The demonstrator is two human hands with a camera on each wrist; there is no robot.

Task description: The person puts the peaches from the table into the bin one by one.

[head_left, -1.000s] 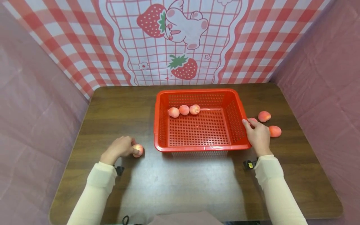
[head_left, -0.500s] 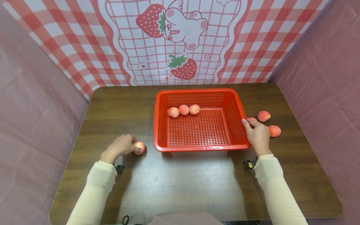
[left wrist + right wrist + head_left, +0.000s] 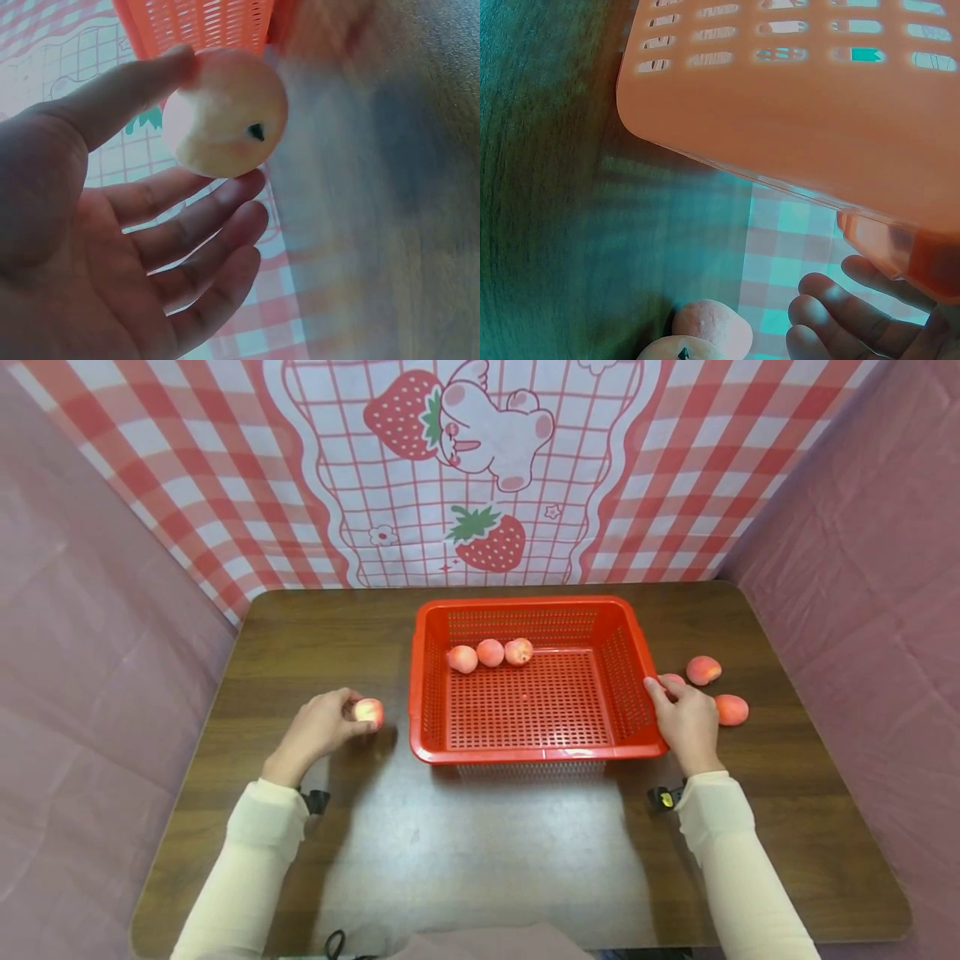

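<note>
My left hand (image 3: 318, 727) pinches a peach (image 3: 368, 713) between thumb and fingers, left of the red basket (image 3: 525, 754). In the left wrist view the peach (image 3: 225, 112) shows a small dark mark, and the lower fingers (image 3: 214, 277) are spread below it. At the basket's right side, my right hand (image 3: 688, 722) grips the rim, thumb on top. The right wrist view has the basket wall (image 3: 795, 127) overhead and the fingers (image 3: 847, 315) under the rim; the thumb is hidden there. Three peaches (image 3: 491, 652) sit in a row at the basket's back left.
Right of the basket, peaches (image 3: 703, 671) lie on the wooden table (image 3: 480, 852), one partly covered by the right hand. A checked strawberry cloth (image 3: 465, 468) hangs behind. Pink drapes (image 3: 847, 568) flank both sides. A black cable (image 3: 335, 943) lies at the front edge.
My left hand has lifted the peach off the table and moved it away from me, toward the back. My right hand and the basket have stayed put.
</note>
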